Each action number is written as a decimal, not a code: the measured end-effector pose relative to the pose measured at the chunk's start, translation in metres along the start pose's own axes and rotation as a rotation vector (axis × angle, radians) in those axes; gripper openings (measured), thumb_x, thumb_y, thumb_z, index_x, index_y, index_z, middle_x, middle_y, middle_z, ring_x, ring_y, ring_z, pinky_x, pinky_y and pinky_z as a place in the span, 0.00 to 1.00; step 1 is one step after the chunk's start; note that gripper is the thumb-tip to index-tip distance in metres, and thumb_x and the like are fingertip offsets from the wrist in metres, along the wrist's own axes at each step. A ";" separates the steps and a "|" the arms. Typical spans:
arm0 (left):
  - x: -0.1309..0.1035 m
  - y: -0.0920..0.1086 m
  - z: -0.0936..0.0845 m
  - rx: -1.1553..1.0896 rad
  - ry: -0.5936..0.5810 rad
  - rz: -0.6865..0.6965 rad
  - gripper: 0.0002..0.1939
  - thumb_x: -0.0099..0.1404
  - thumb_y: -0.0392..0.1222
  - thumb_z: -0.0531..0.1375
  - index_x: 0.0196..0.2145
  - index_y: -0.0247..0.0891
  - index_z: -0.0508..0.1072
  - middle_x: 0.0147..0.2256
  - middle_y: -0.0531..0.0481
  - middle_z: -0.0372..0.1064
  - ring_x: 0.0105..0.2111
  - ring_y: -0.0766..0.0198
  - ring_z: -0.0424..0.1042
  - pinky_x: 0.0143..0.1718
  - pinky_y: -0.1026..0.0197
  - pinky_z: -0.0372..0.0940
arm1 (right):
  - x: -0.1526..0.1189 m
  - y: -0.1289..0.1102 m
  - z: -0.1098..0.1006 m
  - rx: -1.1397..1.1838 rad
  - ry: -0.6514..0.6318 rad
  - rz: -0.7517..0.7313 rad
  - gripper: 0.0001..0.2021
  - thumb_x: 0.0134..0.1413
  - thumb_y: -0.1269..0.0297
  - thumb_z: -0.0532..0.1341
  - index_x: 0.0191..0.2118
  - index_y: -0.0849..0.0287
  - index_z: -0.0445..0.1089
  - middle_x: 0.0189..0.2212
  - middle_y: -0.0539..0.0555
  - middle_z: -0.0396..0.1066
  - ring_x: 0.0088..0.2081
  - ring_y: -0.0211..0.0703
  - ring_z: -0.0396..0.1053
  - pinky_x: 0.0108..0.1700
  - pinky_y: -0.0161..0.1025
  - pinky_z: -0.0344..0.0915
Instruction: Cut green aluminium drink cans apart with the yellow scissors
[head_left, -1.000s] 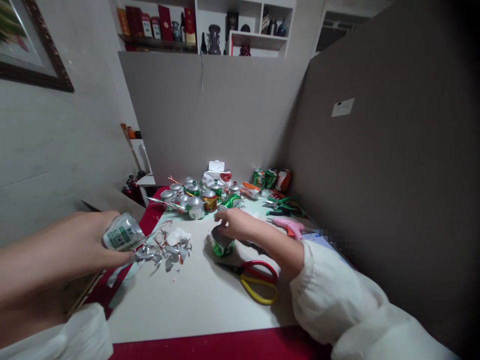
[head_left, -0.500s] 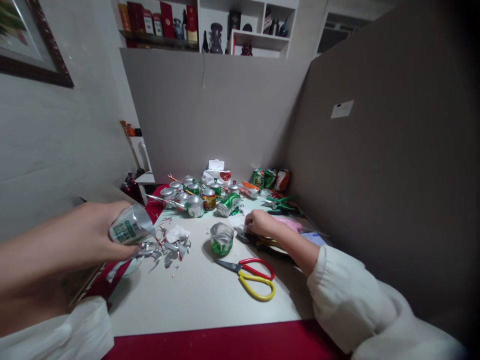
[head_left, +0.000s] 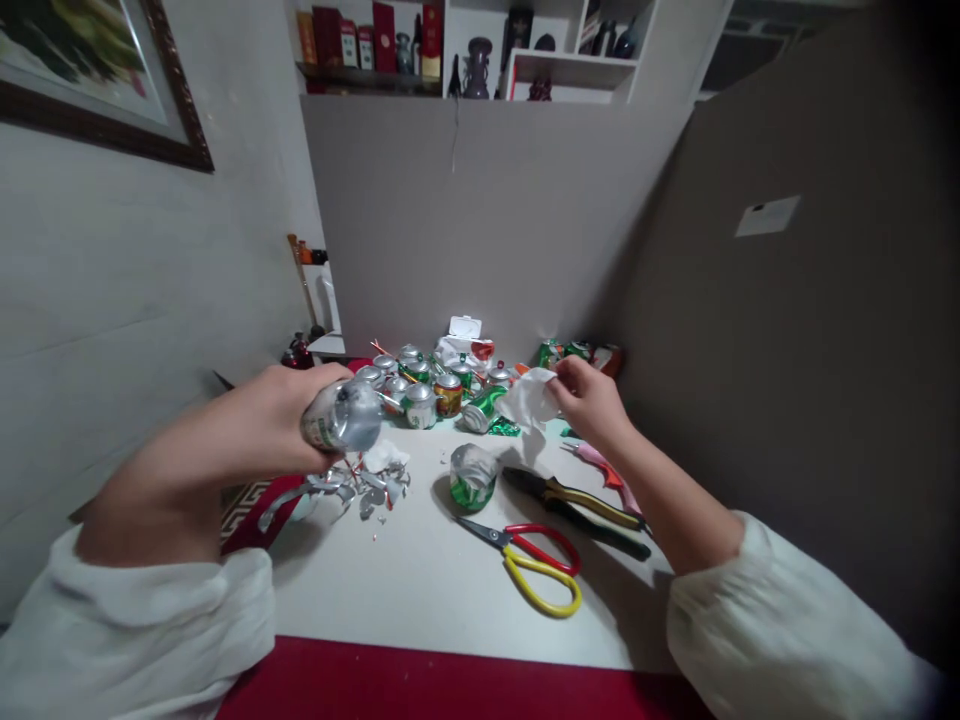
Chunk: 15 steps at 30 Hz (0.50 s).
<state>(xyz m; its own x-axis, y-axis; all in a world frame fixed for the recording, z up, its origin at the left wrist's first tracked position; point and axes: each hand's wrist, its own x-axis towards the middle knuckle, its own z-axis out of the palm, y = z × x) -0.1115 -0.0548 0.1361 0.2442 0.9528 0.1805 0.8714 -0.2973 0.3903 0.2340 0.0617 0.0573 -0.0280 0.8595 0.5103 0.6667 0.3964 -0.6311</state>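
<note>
Wrapped in my left hand (head_left: pixel 277 420) is a cut silver can (head_left: pixel 343 415), tilted with its shiny round end turned toward the right. My right hand (head_left: pixel 592 395) pinches a white tissue (head_left: pixel 529 398), lifted above the table. Below and between the hands stands a cut green-and-silver can piece (head_left: pixel 473 477) with an open top. Scissors with red and yellow handles (head_left: pixel 517 560) lie in front of it. Pliers with dark and yellow handles (head_left: pixel 577 510) rest to their right. Curled silver metal scraps (head_left: pixel 367 488) lie under my left hand, beside another crumpled tissue (head_left: pixel 385 456).
Several teapot-like items made from cans (head_left: pixel 421 405) stand at the back, with a green can (head_left: pixel 484 408) on its side. Crushed cans (head_left: pixel 577 352) and a wipes pack (head_left: pixel 465 345) sit behind. Pink-handled pliers (head_left: pixel 611 470) lie right. Grey panels (head_left: pixel 487 220) enclose the back and right.
My right hand has raised the tissue off the table, uncovering the pliers. My left hand has turned the silver can so its round end shows. The view has shifted left.
</note>
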 end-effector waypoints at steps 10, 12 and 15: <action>0.021 -0.012 0.024 -0.063 0.042 0.196 0.26 0.48 0.37 0.64 0.47 0.40 0.70 0.40 0.51 0.75 0.38 0.58 0.74 0.38 0.61 0.66 | -0.023 -0.049 0.011 0.560 -0.122 0.145 0.14 0.43 0.54 0.62 0.32 0.55 0.59 0.22 0.45 0.63 0.21 0.35 0.62 0.23 0.34 0.63; 0.026 -0.010 0.030 -0.088 0.008 0.230 0.26 0.47 0.37 0.64 0.47 0.39 0.71 0.41 0.50 0.74 0.39 0.58 0.74 0.39 0.60 0.66 | -0.037 -0.071 0.011 0.651 -0.133 0.108 0.12 0.46 0.55 0.62 0.32 0.55 0.61 0.25 0.47 0.66 0.24 0.35 0.65 0.27 0.35 0.67; 0.032 -0.008 0.040 -0.162 -0.036 0.276 0.28 0.46 0.36 0.64 0.48 0.38 0.70 0.42 0.49 0.74 0.39 0.57 0.74 0.39 0.60 0.66 | -0.058 -0.102 0.013 0.772 -0.048 -0.138 0.02 0.51 0.68 0.60 0.33 0.55 0.67 0.29 0.49 0.71 0.30 0.36 0.70 0.33 0.35 0.70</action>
<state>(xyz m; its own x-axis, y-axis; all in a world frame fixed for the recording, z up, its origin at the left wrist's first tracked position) -0.0937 -0.0193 0.1030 0.4792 0.8357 0.2684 0.6918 -0.5478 0.4704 0.1585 -0.0247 0.0842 -0.1165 0.7921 0.5991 -0.0514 0.5976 -0.8001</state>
